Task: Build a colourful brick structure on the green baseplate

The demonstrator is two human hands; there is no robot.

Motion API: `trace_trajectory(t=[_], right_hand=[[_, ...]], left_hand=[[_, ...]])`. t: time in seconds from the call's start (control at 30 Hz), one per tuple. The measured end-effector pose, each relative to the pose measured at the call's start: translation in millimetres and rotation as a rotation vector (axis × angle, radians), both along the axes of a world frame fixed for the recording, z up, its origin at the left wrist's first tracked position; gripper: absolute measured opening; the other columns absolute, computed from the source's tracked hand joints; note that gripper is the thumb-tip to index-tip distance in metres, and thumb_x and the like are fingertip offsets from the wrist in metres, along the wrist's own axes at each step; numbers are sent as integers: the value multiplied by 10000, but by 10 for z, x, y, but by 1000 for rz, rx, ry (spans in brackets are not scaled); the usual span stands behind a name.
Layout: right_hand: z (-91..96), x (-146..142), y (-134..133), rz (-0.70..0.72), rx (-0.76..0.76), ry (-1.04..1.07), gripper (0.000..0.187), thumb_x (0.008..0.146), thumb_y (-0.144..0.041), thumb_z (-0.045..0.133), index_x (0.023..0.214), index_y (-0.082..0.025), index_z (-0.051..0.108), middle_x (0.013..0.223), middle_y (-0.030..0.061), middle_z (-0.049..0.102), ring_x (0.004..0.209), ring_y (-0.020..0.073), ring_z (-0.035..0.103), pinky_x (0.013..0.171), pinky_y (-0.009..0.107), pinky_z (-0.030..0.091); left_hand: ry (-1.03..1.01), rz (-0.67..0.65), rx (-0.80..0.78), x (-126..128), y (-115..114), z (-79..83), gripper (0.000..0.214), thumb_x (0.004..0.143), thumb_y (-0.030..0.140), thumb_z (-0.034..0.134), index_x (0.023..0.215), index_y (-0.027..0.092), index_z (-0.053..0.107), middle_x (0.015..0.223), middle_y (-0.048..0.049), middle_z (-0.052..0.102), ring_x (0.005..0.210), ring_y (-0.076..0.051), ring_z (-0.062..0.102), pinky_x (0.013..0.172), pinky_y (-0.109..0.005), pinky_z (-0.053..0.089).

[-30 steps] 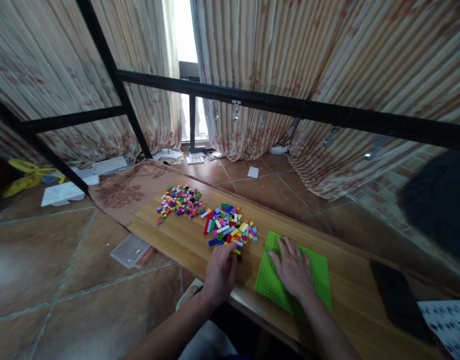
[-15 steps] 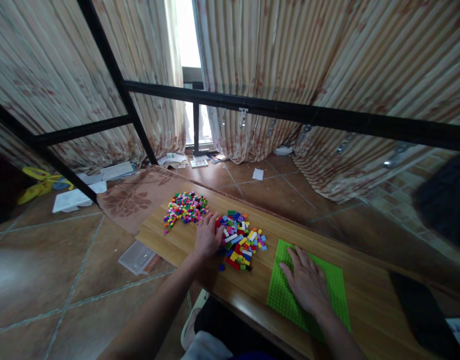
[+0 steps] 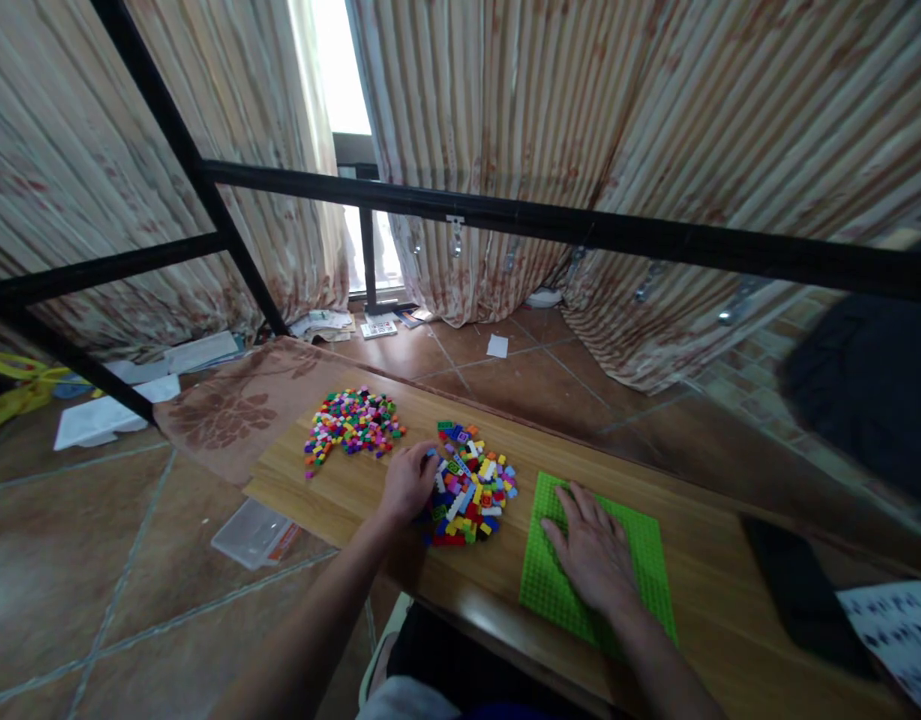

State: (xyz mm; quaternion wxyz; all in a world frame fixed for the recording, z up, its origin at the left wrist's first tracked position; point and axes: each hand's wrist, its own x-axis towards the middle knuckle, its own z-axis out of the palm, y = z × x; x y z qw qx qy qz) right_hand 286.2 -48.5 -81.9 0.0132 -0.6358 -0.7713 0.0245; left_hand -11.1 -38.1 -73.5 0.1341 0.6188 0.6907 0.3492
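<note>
My left hand (image 3: pixel 410 483) is at the left side of a heap of larger toy bricks (image 3: pixel 471 490) in mixed colours. Its fingers are curled together, and a small blue toy brick (image 3: pixel 431 453) shows at the fingertips, partly hidden. Flat on a green studded baseplate (image 3: pixel 539 570) rests my right hand (image 3: pixel 591 550), fingers stretched out and holding nothing. A second heap, of much smaller colourful bricks (image 3: pixel 353 425), lies farther left on the wooden table (image 3: pixel 475 595).
A dark flat object (image 3: pixel 797 590) and a printed sheet (image 3: pixel 895 635) lie to the right. A clear plastic lid or box (image 3: pixel 254 532) is on the tiled floor at left. Behind the table, a black metal frame (image 3: pixel 520 210) crosses before the curtains.
My left hand has drawn its fingers together and shifted slightly off the larger brick heap. My right hand stays on the baseplate. The whole view has shifted, with things appearing farther left.
</note>
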Motion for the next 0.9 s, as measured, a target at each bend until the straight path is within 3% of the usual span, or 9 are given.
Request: trace_trajectory(t=[0.3,0.53,0.7,0.8,0.9], right_hand=[[43,-21,-16,3,18,32,568,945,-465,334,1426,-169,391,1523,114,336,1388,285,289,1084,505,252],[73,-31,-42,-7,-4,110,548,948,-471,336,1380,-160,463,1502,131,367,1378,296,311,1083,508,264],[94,39,-47,7,5,402,509,940,-463,341,1296,-163,549,1408,130,483,1311,266,422,1082,463,318],[127,152,-61,5,40,629,488,930,-452,350,1238,-160,590,1332,130,547,1252,243,488,1059,417,380],[175,303,-121,4,59,746,442,923,-453,380,1176,-188,627,1282,111,587,1207,237,527,1043,418,408]], left_hand=[[-265,40,-43,3,-90,-49,358,917,395,436,1125,173,626,917,-60,709,828,-182,653,769,-309,518],[-101,3,-31,1,-95,28,349,843,361,560,1140,190,623,1037,-71,704,975,-218,642,889,-357,498],[237,46,-107,107,299,226,391,802,227,568,1187,186,618,1136,-105,669,1076,-275,594,970,-408,447],[315,-34,-179,121,605,281,575,683,78,567,1248,176,587,1265,-115,602,1146,-284,554,1008,-404,422],[309,-161,-219,106,791,280,610,604,35,565,1184,208,641,1262,-77,611,1139,-252,562,1003,-342,430]])
